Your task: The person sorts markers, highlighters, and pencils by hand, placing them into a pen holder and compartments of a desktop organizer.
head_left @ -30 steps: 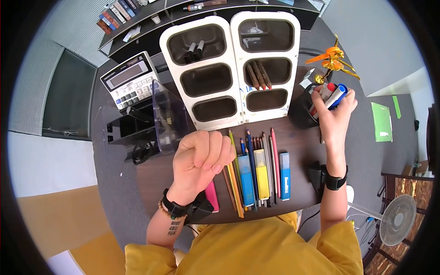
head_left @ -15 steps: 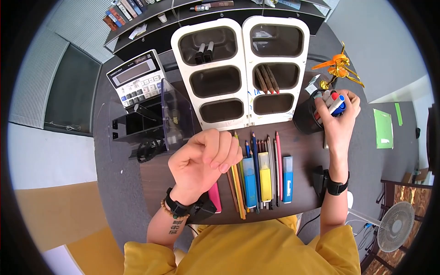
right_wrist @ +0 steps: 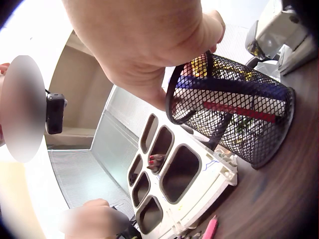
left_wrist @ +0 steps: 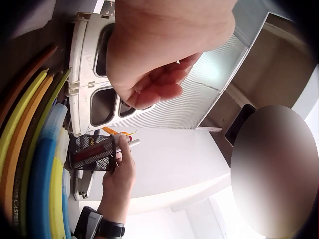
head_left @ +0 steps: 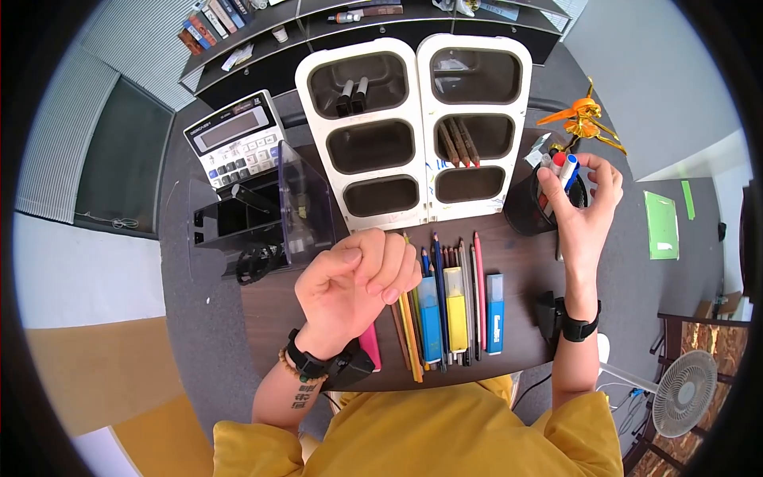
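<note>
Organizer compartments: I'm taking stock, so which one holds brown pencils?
In the head view, the right column's middle compartment: dark brown, red-tipped pencils lean there, and no other compartment shows pencils.

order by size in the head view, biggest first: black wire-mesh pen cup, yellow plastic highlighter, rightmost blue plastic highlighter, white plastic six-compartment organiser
1. White plastic six-compartment organiser
2. Black wire-mesh pen cup, partly behind the right hand
3. Yellow highlighter and rightmost blue highlighter: too alike to rank
</note>
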Tool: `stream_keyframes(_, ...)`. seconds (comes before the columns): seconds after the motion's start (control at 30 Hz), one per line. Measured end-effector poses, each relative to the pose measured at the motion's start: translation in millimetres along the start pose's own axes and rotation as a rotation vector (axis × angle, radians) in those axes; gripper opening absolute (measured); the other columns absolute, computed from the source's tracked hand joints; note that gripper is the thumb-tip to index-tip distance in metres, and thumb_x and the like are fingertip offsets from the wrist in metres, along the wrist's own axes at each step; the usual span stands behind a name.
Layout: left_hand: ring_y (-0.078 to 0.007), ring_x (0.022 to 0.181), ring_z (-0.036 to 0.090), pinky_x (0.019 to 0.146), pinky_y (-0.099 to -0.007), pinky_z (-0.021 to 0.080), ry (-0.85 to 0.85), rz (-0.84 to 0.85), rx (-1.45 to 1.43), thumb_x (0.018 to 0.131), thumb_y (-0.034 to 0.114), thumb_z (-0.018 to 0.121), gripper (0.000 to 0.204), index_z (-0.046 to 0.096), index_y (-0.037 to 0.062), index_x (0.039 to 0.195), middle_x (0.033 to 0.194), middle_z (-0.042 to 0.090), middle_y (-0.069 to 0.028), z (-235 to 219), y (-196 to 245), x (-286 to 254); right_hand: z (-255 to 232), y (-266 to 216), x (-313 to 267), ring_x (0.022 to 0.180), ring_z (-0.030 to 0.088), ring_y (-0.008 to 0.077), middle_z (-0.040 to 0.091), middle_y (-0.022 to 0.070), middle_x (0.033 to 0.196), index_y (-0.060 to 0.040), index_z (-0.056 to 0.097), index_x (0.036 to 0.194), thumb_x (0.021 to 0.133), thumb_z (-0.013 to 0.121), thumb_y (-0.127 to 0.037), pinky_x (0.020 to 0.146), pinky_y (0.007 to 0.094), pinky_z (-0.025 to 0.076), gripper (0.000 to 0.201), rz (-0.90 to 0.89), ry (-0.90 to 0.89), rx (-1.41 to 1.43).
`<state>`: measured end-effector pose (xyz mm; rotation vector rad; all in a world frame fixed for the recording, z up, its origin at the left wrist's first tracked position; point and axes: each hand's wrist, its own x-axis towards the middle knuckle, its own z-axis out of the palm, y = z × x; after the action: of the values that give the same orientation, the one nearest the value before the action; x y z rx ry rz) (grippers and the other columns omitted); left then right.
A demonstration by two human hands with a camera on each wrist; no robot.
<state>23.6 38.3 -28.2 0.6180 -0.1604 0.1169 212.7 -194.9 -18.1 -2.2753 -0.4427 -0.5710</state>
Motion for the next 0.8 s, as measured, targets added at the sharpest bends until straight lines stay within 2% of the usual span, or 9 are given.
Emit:
stream_keyframes(0.17, -0.0162, 0.068, 0.045, 0.069, -0.0325, 0.035, 0.005, -0.009, 0.013, 0.102, 0.029, 0.045, 0.037, 0.038, 0.0144, 0.069, 0.069, 0.043, 0.0001, -1, -3, 0, -5, -9, -2, 0.117, 0.049, 0.0299, 0.058, 0.0095, 0.117, -0.007, 0.064, 0.117, 0.08, 0.095, -0.036, 0.105, 0.0446, 0.04, 0.057, -0.063, 0.091, 0.023)
stream_keyframes(0.27, -0.0161, 0.068, 0.044, 0.069, -0.0322, 0.035, -0.002, 0.003, 0.013, 0.105, 0.029, 0.044, 0.04, 0.038, 0.0143, 0.069, 0.069, 0.043, 0.0004, -1, -4, -1, -9, -17, -6, 0.107, 0.047, 0.0266, 0.055, 0.0067, 0.105, -0.006, 0.058, 0.106, 0.081, 0.094, -0.027, 0.098, 0.0413, 0.04, 0.048, -0.181, 0.15, 0.067)
stream_keyframes(0.37, -0.0161, 0.069, 0.044, 0.069, -0.0323, 0.034, -0.008, 0.0, 0.009, 0.108, 0.029, 0.045, 0.042, 0.038, 0.0141, 0.069, 0.069, 0.043, 0.0003, 1, -5, -2, -12, -26, -16, 0.088, 0.039, 0.0181, 0.04, 0.0035, 0.092, -0.0084, 0.039, 0.086, 0.084, 0.088, -0.005, 0.083, 0.031, 0.035, 0.049, -0.214, 0.147, 0.402)
stream_keyframes(0.4, -0.016, 0.069, 0.044, 0.07, -0.0322, 0.034, -0.008, -0.014, 0.008, 0.108, 0.03, 0.046, 0.042, 0.039, 0.0139, 0.069, 0.07, 0.043, 0.0001, 2, -5, -2, -13, -36, -20, 0.08, 0.038, 0.014, 0.041, 0.0021, 0.086, -0.0098, 0.038, 0.08, 0.087, 0.085, -0.001, 0.074, 0.0281, 0.034, 0.048, -0.216, 0.115, 0.529)
stream_keyframes(0.53, -0.0166, 0.068, 0.044, 0.072, -0.0332, 0.034, 0.024, -0.079, 0.089, 0.108, 0.032, 0.051, 0.044, 0.038, 0.0153, 0.069, 0.068, 0.039, 0.0006, 7, -7, -3, -22, -67, -39, 0.058, 0.025, 0.008, 0.034, -0.0057, 0.062, -0.0102, 0.029, 0.065, 0.091, 0.075, 0.009, 0.054, 0.0288, 0.019, 0.056, -0.09, -0.248, 0.842)
stream_keyframes(0.6, -0.0162, 0.069, 0.045, 0.071, -0.0333, 0.035, 0.026, -0.101, 0.084, 0.107, 0.03, 0.056, 0.04, 0.04, 0.0138, 0.074, 0.07, 0.042, -0.0001, 10, -10, -3, -21, -78, -49, 0.057, 0.022, 0.0053, 0.027, -0.0071, 0.059, -0.0088, 0.026, 0.064, 0.091, 0.074, 0.009, 0.051, 0.0309, 0.016, 0.058, -0.011, -0.5, 0.854)
stream_keyframes(0.67, -0.0134, 0.075, 0.05, 0.072, -0.0303, 0.042, 0.071, -0.111, 0.153, 0.106, 0.018, 0.062, 0.027, 0.048, 0.01, 0.084, 0.079, 0.049, 0.0002, 10, -18, -5, -15, -88, -54, 0.06, 0.021, 0.0036, 0.023, -0.0072, 0.061, -0.0084, 0.025, 0.065, 0.092, 0.074, 0.008, 0.05, 0.032, 0.016, 0.058, 0.077, -0.71, 0.904)
stream_keyframes(0.7, -0.0098, 0.082, 0.056, 0.074, -0.0282, 0.048, 0.112, -0.139, 0.217, 0.102, 0.014, 0.072, 0.021, 0.054, 0.0083, 0.095, 0.087, 0.055, 0.0002, 10, -18, -7, -8, -86, -57, 0.063, 0.021, 0.0032, 0.021, -0.007, 0.064, -0.0087, 0.024, 0.066, 0.093, 0.073, 0.006, 0.051, 0.0315, 0.017, 0.057, 0.071, -0.81, 0.929)
stream_keyframes(0.8, -0.0074, 0.087, 0.059, 0.075, -0.0254, 0.05, 0.22, -0.223, 0.373, 0.102, 0.015, 0.076, 0.02, 0.057, 0.0067, 0.102, 0.09, 0.058, 0.0006, 24, -18, -7, 5, -77, -58, 0.064, 0.023, 0.0031, 0.022, -0.0073, 0.065, -0.0093, 0.024, 0.067, 0.095, 0.073, 0.002, 0.053, 0.03, 0.019, 0.058, 0.084, -0.935, 1.023)
